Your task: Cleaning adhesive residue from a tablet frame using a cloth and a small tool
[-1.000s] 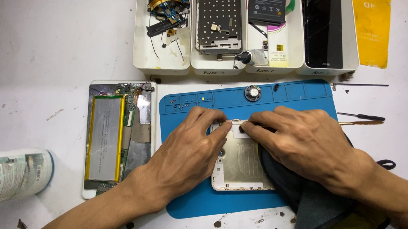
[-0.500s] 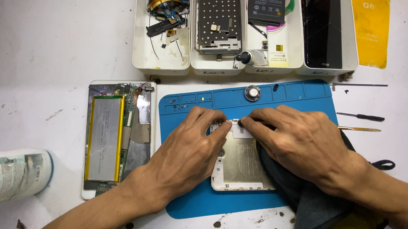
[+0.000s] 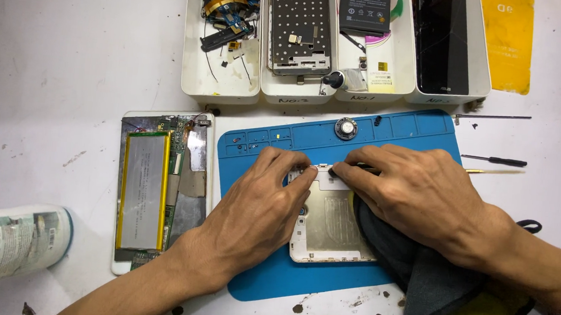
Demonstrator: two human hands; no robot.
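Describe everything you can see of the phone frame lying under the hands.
The phone frame is white-edged with a dull metal inner plate and rounded corners. It lies flat on the blue mat. The left hand and right hand press its top edge with their fingertips. A dark cloth overlaps its right side.

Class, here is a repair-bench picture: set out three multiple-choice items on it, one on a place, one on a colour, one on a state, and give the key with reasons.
1. Where does the opened tablet lie?
A. left of the mat
B. on the mat
C. in a tray

2. What colour is the mat?
A. green
B. blue
C. red

3. How does the phone frame on the mat stand?
A. lifted in the air
B. flat, under both hands
C. untouched

Key: 1 A, it lies on the white table beside the mat's left edge. 2 B, its bare rim is blue. 3 B, the left hand and right hand press on its top edge.
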